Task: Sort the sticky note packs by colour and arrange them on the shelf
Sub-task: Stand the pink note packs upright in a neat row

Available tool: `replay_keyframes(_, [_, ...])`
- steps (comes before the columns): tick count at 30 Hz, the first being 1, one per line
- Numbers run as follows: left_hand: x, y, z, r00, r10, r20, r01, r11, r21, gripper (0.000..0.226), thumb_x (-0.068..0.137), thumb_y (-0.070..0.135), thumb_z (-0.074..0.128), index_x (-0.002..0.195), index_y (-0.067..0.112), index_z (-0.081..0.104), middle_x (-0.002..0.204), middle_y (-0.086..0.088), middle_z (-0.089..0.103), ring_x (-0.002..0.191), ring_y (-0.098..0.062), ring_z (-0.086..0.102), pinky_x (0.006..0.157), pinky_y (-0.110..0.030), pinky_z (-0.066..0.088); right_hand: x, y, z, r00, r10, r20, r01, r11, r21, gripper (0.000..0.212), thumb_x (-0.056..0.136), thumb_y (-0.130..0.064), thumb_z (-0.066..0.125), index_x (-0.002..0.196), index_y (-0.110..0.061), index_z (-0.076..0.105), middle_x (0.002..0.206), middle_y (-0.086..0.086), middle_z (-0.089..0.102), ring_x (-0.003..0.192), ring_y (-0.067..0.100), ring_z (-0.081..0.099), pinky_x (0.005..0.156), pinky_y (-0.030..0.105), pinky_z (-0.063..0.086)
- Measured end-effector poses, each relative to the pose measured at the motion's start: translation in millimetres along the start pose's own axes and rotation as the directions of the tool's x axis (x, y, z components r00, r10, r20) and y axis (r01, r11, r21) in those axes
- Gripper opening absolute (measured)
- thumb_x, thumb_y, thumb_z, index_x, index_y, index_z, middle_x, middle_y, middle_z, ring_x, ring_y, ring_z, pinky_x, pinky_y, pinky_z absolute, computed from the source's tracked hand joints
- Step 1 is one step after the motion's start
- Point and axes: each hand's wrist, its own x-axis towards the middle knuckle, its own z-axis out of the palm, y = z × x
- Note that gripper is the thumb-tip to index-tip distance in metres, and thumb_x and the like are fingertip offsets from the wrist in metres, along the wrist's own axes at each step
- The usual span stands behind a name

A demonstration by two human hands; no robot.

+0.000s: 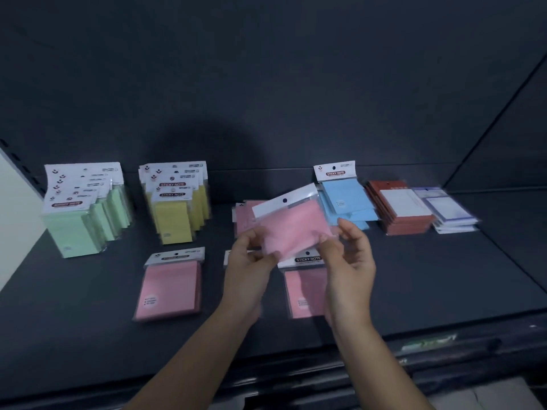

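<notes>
Fingers (347, 229) of the right hand (350, 261) and the left hand (251, 258) are pinching the near corners of a pink pack (293, 226), holding it tilted above the shelf (414, 276), header facing far. The pink stack (244, 216) is lying just beyond, nearer the left hand. Both forearms are reaching in from the near edge.

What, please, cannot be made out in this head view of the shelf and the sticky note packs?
Head view: pink pile at the back, mostly hidden by the held pink pack.
Head view: covered pack, under the left hand; only its white header corner shows, colour unknown.
Head view: front pink pack, right side covered by the right hand.
Head view: small print on the green packs, blurred.
</notes>
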Motion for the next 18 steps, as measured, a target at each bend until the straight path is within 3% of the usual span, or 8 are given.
replay_keyframes(2, [-4.6,0.3,5.9,0.998,0.005,0.068,-0.003,1.0,-0.019,0.044,0.079,-0.011,0.061,0.103,0.026,0.059,0.102,0.009,0.057,0.08,-0.008,0.053,0.066,-0.013,0.046,1.6,-1.5,-3.6,0.996,0.084,-0.027,-0.081,0.992,0.099,0.037,0.082,0.006,0.063,0.107,-0.021,0.059,0.088,-0.001,0.057,0.084,0.012,0.056,0.09,0.031,0.048])
replay_keyframes(4, [-9.2,2.1,12.4,0.992,-0.009,0.125,0.01,1.0,-0.012,0.044,0.08,-0.008,0.062,0.11,0.024,0.058,0.101,0.009,0.056,0.081,-0.007,0.054,0.062,-0.009,0.046,1.6,-2.9,-6.1,0.993,0.118,0.008,-0.118,0.992,0.033,0.016,0.083,0.001,0.064,0.095,-0.01,0.062,0.083,0.01,0.051,0.08,0.021,0.05,0.084,0.04,0.045])
replay_keyframes(5, [-11.8,3.8,15.7,0.988,-0.023,0.151,0.024,1.0,-0.004,0.043,0.081,-0.003,0.064,0.112,0.025,0.057,0.102,0.009,0.057,0.083,-0.006,0.056,0.063,-0.008,0.046,-0.1,-3.9,-7.5,0.995,0.089,0.036,-0.087,0.995,-0.041,0.006,0.085,-0.003,0.064,0.082,-0.007,0.06,0.077,0.01,0.05,0.075,0.021,0.047,0.077,0.04,0.044])
replay_keyframes(7, [-16.2,7.9,21.8,0.968,-0.071,0.239,0.072,0.997,0.005,0.039,0.081,0.019,0.07,0.115,0.031,0.056,0.11,0.01,0.06,0.097,-0.002,0.059,0.077,-0.013,0.048,-3.8,-3.3,-12.0,0.994,-0.028,0.107,0.052,0.972,-0.229,0.017,0.087,-0.006,0.062,0.07,-0.012,0.062,0.071,0.007,0.056,0.069,0.017,0.051,0.069,0.03,0.045])
replay_keyframes(10, [-21.6,18.7,28.2,0.894,-0.115,0.433,0.154,0.986,-0.057,0.043,0.08,0.049,0.062,0.117,0.025,0.061,0.122,0.008,0.062,0.117,-0.007,0.054,0.098,-0.031,0.04,-11.0,-7.2,-16.5,0.921,-0.232,0.312,0.358,0.817,-0.452,0.028,0.087,-0.003,0.061,0.111,-0.014,0.069,0.105,-0.003,0.068,0.1,0.005,0.059,0.081,0.012,0.047])
replay_keyframes(12, [-20.1,22.2,27.7,0.889,-0.126,0.441,0.232,0.953,-0.195,0.047,0.08,0.041,0.059,0.114,0.009,0.06,0.117,-0.005,0.065,0.113,-0.016,0.058,0.102,-0.043,0.042,-11.6,-8.4,-22.5,0.838,-0.291,0.462,0.521,0.681,-0.515,0.035,0.087,-0.005,0.058,0.121,-0.014,0.061,0.121,-0.003,0.062,0.115,0.008,0.051,0.095,0.016,0.043])
replay_keyframes(15, [-16.2,20.0,25.3,0.935,-0.146,0.324,0.223,0.951,-0.216,0.014,0.092,0.016,0.052,0.098,0.007,0.06,0.096,-0.008,0.069,0.094,-0.018,0.063,0.095,-0.042,0.049,-13.7,-8.7,-32.8,0.76,-0.245,0.602,0.62,0.551,-0.558,0.041,0.079,-0.014,0.045,0.113,-0.019,0.067,0.127,-0.007,0.057,0.12,0.017,0.046,0.103,0.03,0.033])
replay_keyframes(18, [-14.4,9.8,22.9,0.949,-0.176,0.262,0.224,0.961,-0.163,0.029,0.095,-0.001,0.038,0.104,0.013,0.061,0.093,-0.003,0.073,0.082,-0.013,0.068,0.074,-0.029,0.057,-16.3,-3.4,-44.1,0.853,-0.23,0.468,0.503,0.601,-0.622,0.041,0.076,-0.02,0.043,0.106,-0.021,0.07,0.127,-0.008,0.056,0.122,0.014,0.042,0.103,0.033,0.032])
